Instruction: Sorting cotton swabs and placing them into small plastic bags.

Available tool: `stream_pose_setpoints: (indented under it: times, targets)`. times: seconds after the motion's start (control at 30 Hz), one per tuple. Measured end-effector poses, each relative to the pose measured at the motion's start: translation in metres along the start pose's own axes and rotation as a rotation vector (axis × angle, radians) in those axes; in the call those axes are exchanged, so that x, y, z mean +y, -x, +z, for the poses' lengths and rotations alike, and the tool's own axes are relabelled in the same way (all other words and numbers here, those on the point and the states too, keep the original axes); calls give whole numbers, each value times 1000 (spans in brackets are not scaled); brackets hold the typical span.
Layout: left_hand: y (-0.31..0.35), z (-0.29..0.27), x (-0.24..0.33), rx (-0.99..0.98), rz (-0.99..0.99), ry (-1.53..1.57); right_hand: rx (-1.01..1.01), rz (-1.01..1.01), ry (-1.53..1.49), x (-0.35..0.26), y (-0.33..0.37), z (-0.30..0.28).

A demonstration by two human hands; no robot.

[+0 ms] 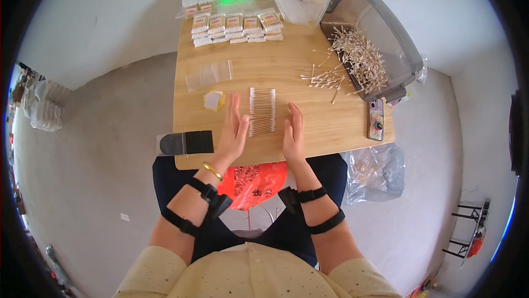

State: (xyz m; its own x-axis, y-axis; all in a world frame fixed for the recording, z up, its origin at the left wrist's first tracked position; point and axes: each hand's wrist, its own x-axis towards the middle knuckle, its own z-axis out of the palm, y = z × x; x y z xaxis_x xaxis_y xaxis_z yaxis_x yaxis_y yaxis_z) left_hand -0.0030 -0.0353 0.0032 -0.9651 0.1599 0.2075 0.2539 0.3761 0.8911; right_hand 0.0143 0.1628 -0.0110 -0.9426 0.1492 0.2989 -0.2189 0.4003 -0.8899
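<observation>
A neat row of cotton swabs (262, 112) lies flat on the wooden table in front of me, the sticks side by side and running left to right. My left hand (235, 130) rests at the row's left side, fingers stretched forward and the thumb close to the swab tips. On the other side, a small gap from the row, is my right hand (293, 133), its fingers extended and nothing in it. Beyond my left hand lie a small stack of white and yellow cards (214, 100) and a clear zip bag (210, 75).
A grey translucent bin (394, 36) lies tipped at the right, loose cotton swabs (358, 58) spilling from it. Packed swab bags (235, 22) line the back. A phone (376, 119) and a black pouch (187, 143) lie near the edges. A red bag (250, 185) hangs below the table's front.
</observation>
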Motion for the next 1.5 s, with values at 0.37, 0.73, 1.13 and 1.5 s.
stream_pose_setpoints:
  times: [0.37, 0.73, 1.13, 1.5]
  targets:
    - [18, -11, -13, -35, 172, -536, -272, -203, 382, -26, 43, -3]
    - [15, -10, -9, -41, 133, -582, -287, -303, 494, -25, 42, 7]
    - [15, -10, -9, -70, 103, -601, -263, -237, 481, -26, 35, 12]
    - [14, -10, -9, -70, 100, -599, -261, -216, 474, -26, 25, 17]
